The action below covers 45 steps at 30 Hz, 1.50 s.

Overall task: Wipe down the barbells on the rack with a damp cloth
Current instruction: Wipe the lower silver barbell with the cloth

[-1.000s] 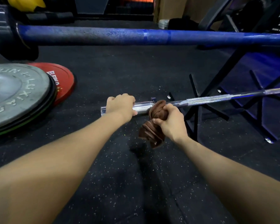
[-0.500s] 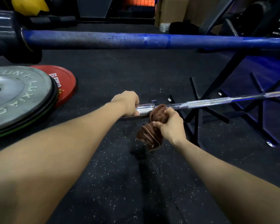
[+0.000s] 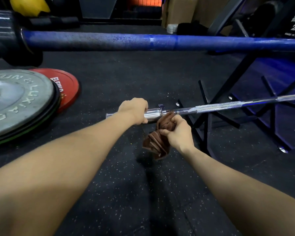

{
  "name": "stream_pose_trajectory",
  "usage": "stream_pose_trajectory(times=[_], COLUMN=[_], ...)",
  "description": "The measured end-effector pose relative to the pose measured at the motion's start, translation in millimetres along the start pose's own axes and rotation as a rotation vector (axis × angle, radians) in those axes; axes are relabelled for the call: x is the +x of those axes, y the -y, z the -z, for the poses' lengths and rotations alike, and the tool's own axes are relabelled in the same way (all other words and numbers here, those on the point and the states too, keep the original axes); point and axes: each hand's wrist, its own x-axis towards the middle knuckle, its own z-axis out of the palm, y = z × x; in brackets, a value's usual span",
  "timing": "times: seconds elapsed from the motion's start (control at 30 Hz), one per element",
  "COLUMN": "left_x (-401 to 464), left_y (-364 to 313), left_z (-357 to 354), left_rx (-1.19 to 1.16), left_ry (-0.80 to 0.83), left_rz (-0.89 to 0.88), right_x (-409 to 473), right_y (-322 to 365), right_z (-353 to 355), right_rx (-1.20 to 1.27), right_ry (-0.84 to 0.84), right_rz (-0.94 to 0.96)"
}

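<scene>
Since the earlier frame my left hand [image 3: 134,110] has slid a little outward along the chrome barbell [image 3: 216,106], so the sleeve's end now pokes out on the far side of my wrist, while the right hand [image 3: 177,132] stays just where it was. From my remote seat, I see the left fingers curled over the smooth sleeve, gripping it from above. Right of that grip comes a short bare stretch of sleeve, then the collar, and directly beside the collar my right hand holds the brown cloth [image 3: 157,142], bunched and pinched between thumb and curled fingers. Its upper fold presses against the underside of the bar at the start of the shaft (whether it wraps fully round I cannot tell), and the rest hangs below my fist above the speckled black floor [image 3: 126,193]. Beyond my hands the shaft runs rightward across the black rack [image 3: 204,116]. A blue barbell [image 3: 143,41] spans the view higher up, and a grey plate [image 3: 15,99] lies at left over a red plate [image 3: 68,86].
</scene>
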Motion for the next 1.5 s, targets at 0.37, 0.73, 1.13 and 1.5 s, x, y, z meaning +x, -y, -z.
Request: stream_pose_trajectory(times=[0.37, 0.73, 1.13, 1.5], left_x=[-16.1, -29.7, -15.8, -62.4], left_y=[-1.6, 7.3, 16.6, 67.7], left_z=[-23.4, -26.2, -7.0, -13.0], left_rx=[0.302, 0.327, 0.154, -0.393], left_ry=[-0.287, -0.357, -0.088, -0.387], left_rz=[-0.119, -0.141, -0.076, 0.265], right_x=[3.0, 6.5, -3.7, -4.3], right_y=[-5.2, -10.7, -12.5, 32.9], right_z=[-8.1, -10.3, -2.4, 15.6], right_rx=[0.022, -0.022, -0.142, -0.267], right_ry=[-0.021, 0.022, 0.128, 0.037], right_rz=[-0.027, -0.088, -0.143, 0.176])
